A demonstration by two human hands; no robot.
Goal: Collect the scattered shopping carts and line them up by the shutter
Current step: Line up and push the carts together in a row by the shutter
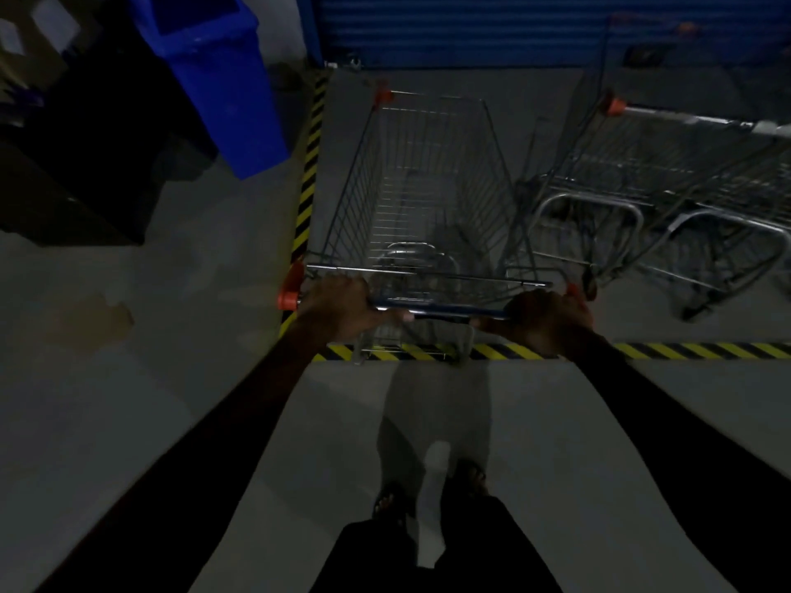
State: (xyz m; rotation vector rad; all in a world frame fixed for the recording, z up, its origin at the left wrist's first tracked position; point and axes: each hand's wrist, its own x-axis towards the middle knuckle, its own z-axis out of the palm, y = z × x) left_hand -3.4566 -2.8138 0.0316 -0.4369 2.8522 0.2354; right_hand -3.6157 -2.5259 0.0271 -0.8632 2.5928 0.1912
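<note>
A wire shopping cart (423, 181) with orange corner caps stands straight ahead of me, its nose pointing at the blue shutter (535, 27). My left hand (338, 308) grips the left end of its handle bar (445, 310) and my right hand (548, 321) grips the right end. The basket is empty. To the right, other carts (667, 194) stand side on in front of the shutter, nested together, running off the frame's right edge.
Yellow-black hazard tape (310, 164) marks the bay's left edge and its front edge (685, 350) on the grey floor. A blue bin (218, 74) and dark boxes (81, 164) stand to the left. My feet (428, 494) are below.
</note>
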